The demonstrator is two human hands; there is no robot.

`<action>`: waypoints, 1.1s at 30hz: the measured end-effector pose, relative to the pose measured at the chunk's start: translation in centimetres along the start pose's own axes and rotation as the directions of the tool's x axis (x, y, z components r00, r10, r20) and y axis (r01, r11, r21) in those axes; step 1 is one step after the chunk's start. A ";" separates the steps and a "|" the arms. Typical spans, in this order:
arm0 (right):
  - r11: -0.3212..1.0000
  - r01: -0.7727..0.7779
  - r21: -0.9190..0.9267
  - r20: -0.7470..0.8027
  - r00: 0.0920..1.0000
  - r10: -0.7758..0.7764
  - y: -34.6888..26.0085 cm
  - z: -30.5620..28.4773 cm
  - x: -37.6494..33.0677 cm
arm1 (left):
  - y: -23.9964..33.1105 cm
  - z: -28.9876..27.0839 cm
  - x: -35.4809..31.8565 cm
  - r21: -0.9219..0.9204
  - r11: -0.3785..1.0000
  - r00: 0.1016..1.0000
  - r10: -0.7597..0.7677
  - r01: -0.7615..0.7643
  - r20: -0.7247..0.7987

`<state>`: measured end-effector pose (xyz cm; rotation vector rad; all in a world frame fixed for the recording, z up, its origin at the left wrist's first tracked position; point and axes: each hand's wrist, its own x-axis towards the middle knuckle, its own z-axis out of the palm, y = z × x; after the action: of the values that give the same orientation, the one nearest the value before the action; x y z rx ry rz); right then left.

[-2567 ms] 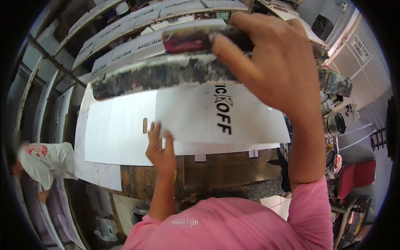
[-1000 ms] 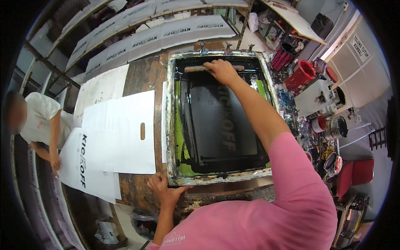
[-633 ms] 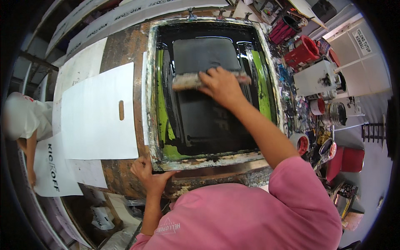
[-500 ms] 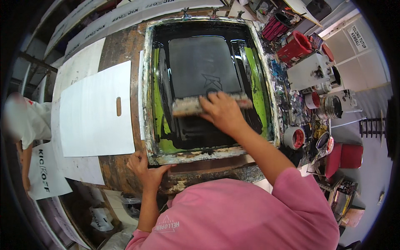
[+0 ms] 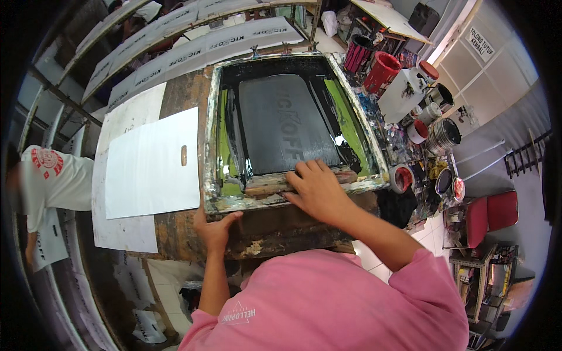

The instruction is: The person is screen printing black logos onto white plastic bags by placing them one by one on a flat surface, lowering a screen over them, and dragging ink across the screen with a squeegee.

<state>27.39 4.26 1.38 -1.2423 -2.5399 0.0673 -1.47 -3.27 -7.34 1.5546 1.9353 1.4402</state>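
Observation:
A screen-printing frame (image 5: 212, 134) with a paint-spattered rim lies before me, its mesh (image 5: 263, 123) coated with black ink and showing green along both sides. Faint dark lettering shows through the mesh. My right hand (image 5: 319, 190) grips a wooden squeegee (image 5: 266, 186) at the near end of the screen, fingers over its top. At the frame's near left corner is my left hand (image 5: 215, 230), thumb stretched along the front edge, fingers partly hidden against the corner. Left of the frame lies a blank white bag (image 5: 149, 167) with an oval handle hole.
Ink-stained tubs and a red bucket (image 5: 383, 71) crowd the right side. Racks with printed white sheets (image 5: 234, 44) stand at the back and left. At far left, a person in a white shirt (image 5: 61, 175) holds a printed bag (image 5: 50, 243). A red chair (image 5: 502, 210) stands at right.
My right hand has drawn the squeegee toward me to the near end of the screen, uncovering more lettering. The view has shifted. The person at left has moved the printed bag.

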 end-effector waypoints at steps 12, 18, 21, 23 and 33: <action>0.972 -0.009 -0.236 -0.523 0.844 -0.119 1.3 -14.1 12.8 | 3.9 3.1 6.0 0.490 0.865 0.977 0.003 -0.110 0.215; 0.978 0.022 -0.210 -0.503 0.855 -0.127 1.0 -19.6 16.5 | -0.8 5.9 0.0 0.722 0.645 0.911 -0.095 -0.251 0.402; 0.990 -0.012 -0.140 -0.465 0.884 -0.056 0.7 -20.8 17.1 | 0.0 5.7 0.8 0.662 0.709 0.880 -0.127 -0.242 0.457; 0.988 -0.043 -0.145 -0.455 0.890 -0.028 0.4 -21.1 17.7 | 1.6 5.6 2.2 0.602 0.779 0.907 -0.112 -0.174 0.407; 0.994 -0.075 -0.073 -0.334 0.941 0.047 0.2 -23.6 18.8 | 8.3 5.3 11.9 -0.128 0.983 0.981 0.111 -0.132 -0.159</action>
<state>23.70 16.78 28.65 -1.2447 -2.2331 -0.2210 2.52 8.97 1.07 1.5654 1.8028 1.7506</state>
